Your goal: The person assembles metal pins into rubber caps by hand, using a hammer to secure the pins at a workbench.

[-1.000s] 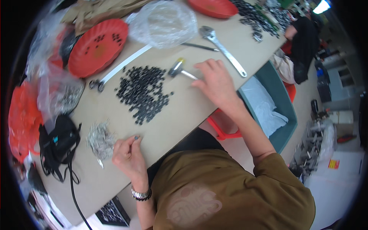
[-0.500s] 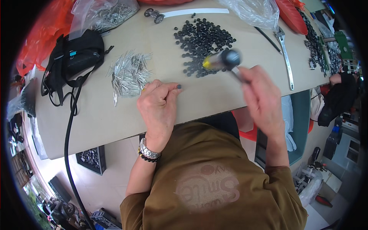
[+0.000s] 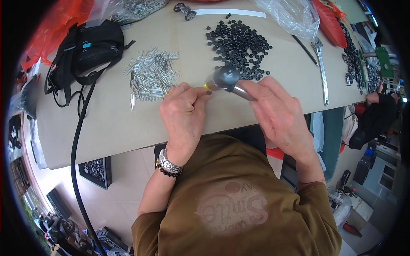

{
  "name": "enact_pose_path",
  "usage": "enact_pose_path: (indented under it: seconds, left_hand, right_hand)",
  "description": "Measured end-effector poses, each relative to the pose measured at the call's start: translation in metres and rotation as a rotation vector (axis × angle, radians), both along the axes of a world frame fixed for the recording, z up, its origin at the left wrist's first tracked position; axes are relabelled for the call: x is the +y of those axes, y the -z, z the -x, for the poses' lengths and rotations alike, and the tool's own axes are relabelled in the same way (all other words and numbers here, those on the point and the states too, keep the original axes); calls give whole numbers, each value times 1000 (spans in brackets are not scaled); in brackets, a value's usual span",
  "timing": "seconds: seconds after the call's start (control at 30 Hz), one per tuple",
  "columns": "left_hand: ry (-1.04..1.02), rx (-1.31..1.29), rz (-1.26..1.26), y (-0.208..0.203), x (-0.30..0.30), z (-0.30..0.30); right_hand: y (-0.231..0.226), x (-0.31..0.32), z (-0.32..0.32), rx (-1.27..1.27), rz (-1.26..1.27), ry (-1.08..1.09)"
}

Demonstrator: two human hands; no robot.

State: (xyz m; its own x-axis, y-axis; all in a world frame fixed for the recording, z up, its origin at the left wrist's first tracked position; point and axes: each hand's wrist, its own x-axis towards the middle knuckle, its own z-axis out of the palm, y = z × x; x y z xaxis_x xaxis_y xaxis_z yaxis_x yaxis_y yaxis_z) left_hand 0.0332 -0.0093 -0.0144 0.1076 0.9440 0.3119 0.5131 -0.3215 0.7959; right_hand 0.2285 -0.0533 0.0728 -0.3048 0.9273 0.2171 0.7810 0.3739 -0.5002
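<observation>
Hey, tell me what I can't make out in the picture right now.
All in the head view:
Whether the hammer touches the small dark piece: too small to tell.
What lies inside the curled fingers of the left hand: hidden by the hand itself.
The hammer's grip: covered by the right hand.
Clear plastic bag: cut off by the upper edge.

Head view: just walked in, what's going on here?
One person is working at a table with both hands. The right hand grips a small hammer, its yellow face right by a small dark piece at the left hand's fingertips; contact can't be told. Thin metal pins and black round pieces lie in separate piles beyond the hands.
</observation>
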Motion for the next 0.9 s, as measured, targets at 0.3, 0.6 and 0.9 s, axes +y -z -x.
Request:
enact_pose_path:
  seconds: [0.3,0.6,0.9]
  left_hand:
    - [10,-3,23,-2,6,-2]
    - [16,-20,22,-9,5,2]
    - [200,-158,255,-18,111,-8]
  right_hand:
    - [10,6,-4,-31,16,9]
    - [16,-3,-55,-97,-114,534]
    - [76,3,-102,-472,-207,720]
